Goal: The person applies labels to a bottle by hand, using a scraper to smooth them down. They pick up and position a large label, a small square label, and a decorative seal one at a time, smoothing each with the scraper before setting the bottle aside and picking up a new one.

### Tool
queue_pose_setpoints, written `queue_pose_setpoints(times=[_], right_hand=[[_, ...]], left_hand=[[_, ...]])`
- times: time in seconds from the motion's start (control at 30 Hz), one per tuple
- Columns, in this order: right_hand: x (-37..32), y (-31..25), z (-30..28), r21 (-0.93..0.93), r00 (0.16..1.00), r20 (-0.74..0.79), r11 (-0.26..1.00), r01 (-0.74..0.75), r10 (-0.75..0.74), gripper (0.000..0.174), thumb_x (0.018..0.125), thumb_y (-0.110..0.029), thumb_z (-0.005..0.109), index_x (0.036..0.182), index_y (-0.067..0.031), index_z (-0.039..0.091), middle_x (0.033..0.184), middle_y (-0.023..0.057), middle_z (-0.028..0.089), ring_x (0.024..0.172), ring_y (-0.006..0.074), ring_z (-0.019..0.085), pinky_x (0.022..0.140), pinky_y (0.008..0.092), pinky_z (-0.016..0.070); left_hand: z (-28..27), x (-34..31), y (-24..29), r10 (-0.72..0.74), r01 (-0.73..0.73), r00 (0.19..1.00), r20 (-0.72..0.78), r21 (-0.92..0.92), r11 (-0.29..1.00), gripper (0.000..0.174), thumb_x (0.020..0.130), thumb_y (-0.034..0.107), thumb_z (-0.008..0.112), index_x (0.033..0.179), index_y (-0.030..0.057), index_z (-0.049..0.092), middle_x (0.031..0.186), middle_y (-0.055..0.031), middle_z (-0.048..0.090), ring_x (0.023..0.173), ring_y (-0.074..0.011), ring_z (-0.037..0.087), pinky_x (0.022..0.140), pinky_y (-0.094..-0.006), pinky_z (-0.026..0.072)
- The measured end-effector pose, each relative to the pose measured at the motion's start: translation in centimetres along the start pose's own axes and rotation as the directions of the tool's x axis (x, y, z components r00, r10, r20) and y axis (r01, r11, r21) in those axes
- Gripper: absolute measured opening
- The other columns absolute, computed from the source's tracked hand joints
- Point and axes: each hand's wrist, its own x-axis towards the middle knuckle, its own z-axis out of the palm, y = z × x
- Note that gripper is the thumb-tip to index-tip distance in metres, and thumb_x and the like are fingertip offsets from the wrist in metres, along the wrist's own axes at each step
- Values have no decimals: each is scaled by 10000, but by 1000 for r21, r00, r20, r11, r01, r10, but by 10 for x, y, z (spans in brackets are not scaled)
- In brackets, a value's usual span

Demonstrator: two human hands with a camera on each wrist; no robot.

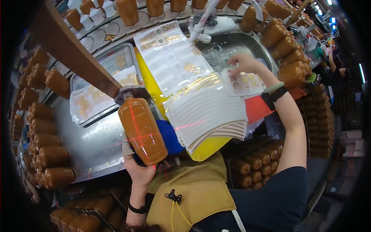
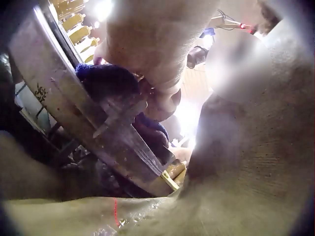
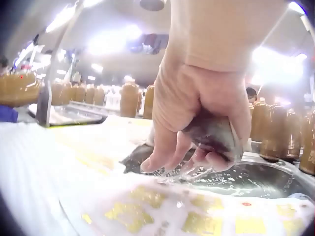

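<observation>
My left hand (image 1: 140, 173) grips a glossy brown bottle (image 1: 143, 129) low on its body, with a white-covered finger along its left side. The bottle lies tilted, its neck end at a dark holder (image 1: 131, 94) on a brown beam, and red laser lines cross it. In the left wrist view the work is mostly hidden behind skin and a blue cloth (image 2: 110, 81). My right hand (image 1: 245, 63) hangs over the sink's near edge with loosely bent fingers, above a small gold-printed decal sheet (image 1: 247, 83). Clear wet film (image 3: 189, 169) shows just below its fingertips.
A fanned stack of white sheets (image 1: 208, 110) lies on a yellow board (image 1: 210, 149). Beyond are larger decal sheets (image 1: 170, 58), a metal sink (image 1: 266, 50) with clear film inside, and a faucet (image 1: 199, 31). A metal tray (image 1: 129, 50) stands left. Brown bottles (image 1: 54, 156) line both sides.
</observation>
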Motion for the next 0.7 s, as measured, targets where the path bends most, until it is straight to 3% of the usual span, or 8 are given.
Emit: queue_pose_setpoints(times=[0.07,0.13,0.2,0.27,0.4,0.47,0.6,0.7], right_hand=[[10,34,24,-39,995,-91,998,-45,41,493,747,-285,884,1155,-48,744,974,63,737,891,200,682,804,329,536],[25,41,23,62,991,60,990,-125,121,459,729,-325,900,1077,-58,762,945,85,750,833,223,692,761,371,550],[33,40,23,74,997,-28,995,-74,76,413,725,-362,887,978,-57,772,879,101,753,781,242,699,736,396,558],[42,23,19,17,976,-154,988,-153,154,386,736,-371,857,924,-46,766,853,102,749,779,212,698,750,364,558],[72,20,25,171,934,-337,983,-65,120,360,738,-362,827,909,-50,771,860,125,753,799,238,715,768,358,565],[83,21,34,101,889,-414,980,-171,198,337,804,-340,768,969,-47,789,977,187,765,932,346,740,867,424,581],[73,-2,34,90,805,-496,942,-323,324,302,844,-316,736,969,-46,787,980,188,758,968,337,738,882,435,577],[41,-55,15,125,793,-565,974,-189,226,295,839,-343,759,965,-78,785,950,169,753,955,331,728,838,444,567]], left_hand=[[-2,-4,-3,-49,49,999,11,16,999,1006,683,124,894,1526,-54,375,1481,-207,514,1355,-294,521,1154,-397,372],[-1,-5,-9,-82,82,997,7,-18,996,1038,678,143,916,1535,-54,364,1491,-209,502,1372,-307,499,1179,-399,333],[0,-3,-4,-32,31,999,-6,-36,999,1087,675,144,920,1562,-50,322,1517,-209,480,1409,-305,466,1196,-405,307],[-1,0,2,81,-82,997,11,122,989,997,766,134,863,1569,-60,305,1535,-186,462,1401,-272,470,1185,-386,332],[1,-1,2,69,-68,998,-6,76,995,981,787,197,851,1560,-76,313,1550,-197,451,1430,-280,444,1202,-388,296],[-1,-2,-1,52,-52,999,0,91,995,995,776,197,859,1562,-72,312,1553,-197,449,1435,-281,438,1204,-391,294],[0,0,1,54,-54,999,4,60,997,1029,748,195,880,1567,-58,311,1559,-196,442,1443,-286,429,1209,-400,291],[-1,-1,-4,70,-70,998,2,52,996,1028,741,179,883,1566,-51,314,1574,-199,422,1447,-293,426,1216,-400,283]])
